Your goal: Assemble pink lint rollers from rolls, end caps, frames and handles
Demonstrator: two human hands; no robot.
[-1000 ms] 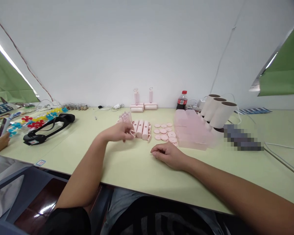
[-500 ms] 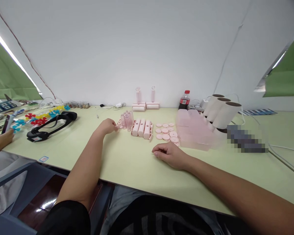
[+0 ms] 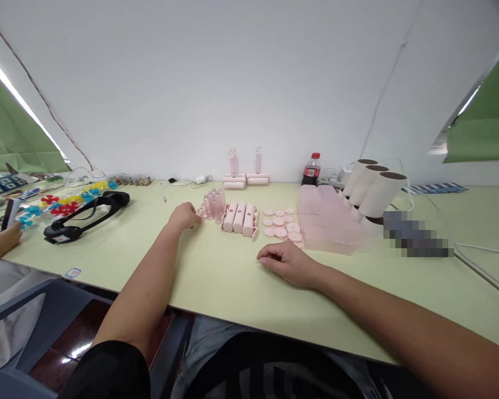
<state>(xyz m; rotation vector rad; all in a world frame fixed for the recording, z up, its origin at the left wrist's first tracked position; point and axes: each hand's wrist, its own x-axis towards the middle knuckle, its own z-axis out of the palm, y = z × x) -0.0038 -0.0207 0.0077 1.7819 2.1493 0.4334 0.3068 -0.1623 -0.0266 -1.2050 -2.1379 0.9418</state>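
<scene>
My left hand (image 3: pixel 186 216) is at the small pink parts (image 3: pixel 202 211) left of the clear pink tubes (image 3: pixel 214 204); its fingers are bent and the tips are partly hidden, so any grip is unclear. Right of the tubes lie three pale pink cylinders (image 3: pixel 239 218) side by side, with thin pink pieces at their edges. Several round pink discs (image 3: pixel 280 222) are spread beside them. My right hand (image 3: pixel 286 264) rests on the table just in front of the discs, fingers curled loosely, and nothing shows in it.
Translucent pink boxes (image 3: pixel 326 221), white rolls (image 3: pixel 378 191) and a cola bottle (image 3: pixel 311 169) stand at the right. Two pink roller assemblies (image 3: pixel 234 182) are by the wall. At left lie a black headset (image 3: pixel 66 228) and colourful flowers (image 3: pixel 64 208); another person's hand (image 3: pixel 4 239) holds a phone.
My left hand has shifted very slightly to the right, at the small pink parts. The whole view has moved a little; my right hand rests in the same place.
</scene>
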